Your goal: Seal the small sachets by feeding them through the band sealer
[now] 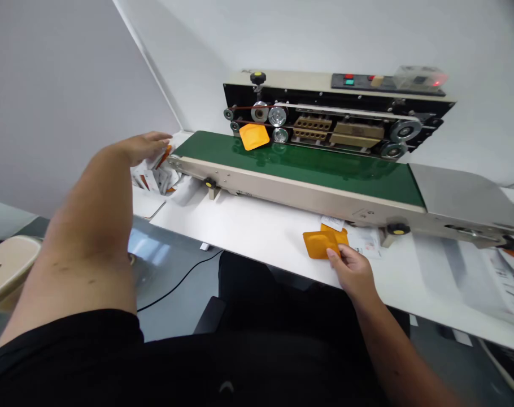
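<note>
My right hand (353, 271) pinches an orange pouch (318, 244) by its right edge, between thumb and fingers, in front of the machine. Partly behind that pouch, a second orange piece (340, 233) and white printed packets (369, 243) lie on the white table. At the belt's left end my left hand (149, 147) reaches over a pile of white and orange packets (155, 178), its fingers stretched out. Another orange pouch (254, 137) sits at the sealing machine's intake, on the far side of the green conveyor belt (316, 169).
The band sealing machine (325, 110) has exposed rollers and a red light on its top box. More packets (511, 277) lie at the right on the white table (240, 226). A beige stool (13, 265) and a black cable (181, 281) are on the left.
</note>
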`<state>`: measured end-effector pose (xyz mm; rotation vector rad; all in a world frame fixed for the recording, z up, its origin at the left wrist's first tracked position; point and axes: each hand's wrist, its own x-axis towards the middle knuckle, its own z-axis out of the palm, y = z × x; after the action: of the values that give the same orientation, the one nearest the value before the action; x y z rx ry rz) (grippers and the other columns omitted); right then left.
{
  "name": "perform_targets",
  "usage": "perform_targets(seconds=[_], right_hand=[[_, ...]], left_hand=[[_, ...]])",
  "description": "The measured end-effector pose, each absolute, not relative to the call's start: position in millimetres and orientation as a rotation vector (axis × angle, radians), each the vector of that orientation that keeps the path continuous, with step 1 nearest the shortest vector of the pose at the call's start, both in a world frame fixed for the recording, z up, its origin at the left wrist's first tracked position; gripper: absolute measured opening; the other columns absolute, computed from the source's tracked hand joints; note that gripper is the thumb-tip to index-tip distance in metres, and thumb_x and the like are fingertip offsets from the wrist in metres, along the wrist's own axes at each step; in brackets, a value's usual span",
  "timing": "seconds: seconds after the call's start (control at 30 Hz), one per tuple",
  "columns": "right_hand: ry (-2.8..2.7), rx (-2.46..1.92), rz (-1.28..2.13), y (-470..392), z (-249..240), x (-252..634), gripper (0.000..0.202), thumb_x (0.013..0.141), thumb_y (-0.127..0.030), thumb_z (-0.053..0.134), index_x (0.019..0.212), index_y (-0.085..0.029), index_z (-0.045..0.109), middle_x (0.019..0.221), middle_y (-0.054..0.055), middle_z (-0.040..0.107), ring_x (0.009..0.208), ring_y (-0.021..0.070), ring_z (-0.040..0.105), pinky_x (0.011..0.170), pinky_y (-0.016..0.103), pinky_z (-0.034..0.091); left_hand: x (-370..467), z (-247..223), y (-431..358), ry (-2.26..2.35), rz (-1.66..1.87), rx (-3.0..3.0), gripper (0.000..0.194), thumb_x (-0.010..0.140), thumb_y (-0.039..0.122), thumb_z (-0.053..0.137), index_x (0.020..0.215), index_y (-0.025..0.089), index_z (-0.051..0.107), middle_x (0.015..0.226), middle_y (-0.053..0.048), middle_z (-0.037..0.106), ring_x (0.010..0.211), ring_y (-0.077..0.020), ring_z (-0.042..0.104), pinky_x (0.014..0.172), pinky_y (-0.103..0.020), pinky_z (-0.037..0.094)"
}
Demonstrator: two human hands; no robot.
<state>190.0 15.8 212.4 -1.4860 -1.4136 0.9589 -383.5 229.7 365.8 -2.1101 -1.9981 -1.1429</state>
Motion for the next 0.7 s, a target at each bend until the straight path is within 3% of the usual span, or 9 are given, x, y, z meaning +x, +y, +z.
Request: perform_targets(seconds=[0.03,0.1,0.23,0.3,0.37,0.47,0.53,0.7], right_hand=[[-1.403,-1.48,0.953,15,212,191,0.042,0.091,-0.061,0.068,0.071,-0.024,0.062,0.065,0.001,0.058,0.061,0.0192,0.055,0.058,0.031,0.044],[-1.375,-1.462,0.926,13,214,195,0.041,0.092,-0.059,0.068,0.072,-0.024,0.062,0.067,0.001,0.058,0.062,0.0185,0.055,0.06,0.031,0.044],[-1.256,-1.338,0.887,15,243,216,0.033,0.094,-0.052,0.07,0.079,-0.023,0.064,0.069,0.0,0.059,0.063,0.0159,0.054,0.061,0.029,0.044],[-1.167,-1.229,0.853,24,272,232,0.028,0.092,-0.049,0.072,0.084,-0.023,0.064,0.069,0.0,0.059,0.062,0.0148,0.054,0.06,0.028,0.044],[-1.102,-1.144,0.796,40,305,250,0.025,0.09,-0.046,0.073,0.087,-0.024,0.063,0.068,-0.001,0.058,0.06,0.0136,0.053,0.056,0.026,0.042],[-1.068,-1.128,0.746,75,345,279,0.018,0.088,-0.037,0.073,0.091,-0.023,0.063,0.066,-0.002,0.058,0.056,0.0112,0.052,0.051,0.022,0.038],[-1.065,-1.194,0.78,102,362,297,0.012,0.088,-0.028,0.072,0.09,-0.021,0.062,0.064,-0.002,0.058,0.052,0.0096,0.05,0.047,0.02,0.035],[-0.917,-1.352,0.952,156,375,326,0.011,0.083,-0.009,0.066,0.08,-0.017,0.059,0.057,-0.002,0.054,0.044,0.0075,0.046,0.042,0.017,0.029]], left_hand=[[-395,374,237,-2.248,-1.037,-2.11,0.096,0.074,0.1,0.061,0.104,0.009,0.074,0.077,-0.001,0.061,0.081,-0.0112,0.049,0.107,-0.06,0.049],[-404,389,252,-2.31,-1.152,-1.986,0.102,0.073,0.098,0.066,0.116,0.005,0.07,0.088,-0.004,0.061,0.091,-0.0142,0.051,0.107,-0.064,0.046],[-351,399,248,-1.795,-1.37,-1.93,0.103,0.084,0.096,0.055,0.122,0.001,0.066,0.111,-0.01,0.062,0.11,-0.0197,0.057,0.111,-0.056,0.042],[-293,392,224,-1.445,-1.407,-2.029,0.084,0.1,0.082,0.048,0.12,0.004,0.069,0.113,-0.011,0.066,0.11,-0.02,0.06,0.107,-0.048,0.046],[-227,377,190,-1.124,-1.464,-2.119,0.056,0.109,0.061,0.048,0.108,0.011,0.073,0.106,-0.01,0.071,0.104,-0.0209,0.064,0.103,-0.045,0.048],[-128,339,144,-0.638,-1.234,-2.646,0.023,0.105,0.039,0.059,0.1,0.021,0.074,0.098,-0.007,0.077,0.095,-0.0228,0.069,0.091,-0.041,0.054],[-70,307,128,-0.459,-1.053,-2.93,0.02,0.104,0.036,0.06,0.103,0.023,0.075,0.098,-0.007,0.079,0.092,-0.0233,0.071,0.084,-0.039,0.057],[19,244,133,-0.2,-0.78,-3.275,0.031,0.104,0.04,0.058,0.123,0.021,0.074,0.123,-0.013,0.078,0.12,-0.0303,0.069,0.105,-0.047,0.056]])
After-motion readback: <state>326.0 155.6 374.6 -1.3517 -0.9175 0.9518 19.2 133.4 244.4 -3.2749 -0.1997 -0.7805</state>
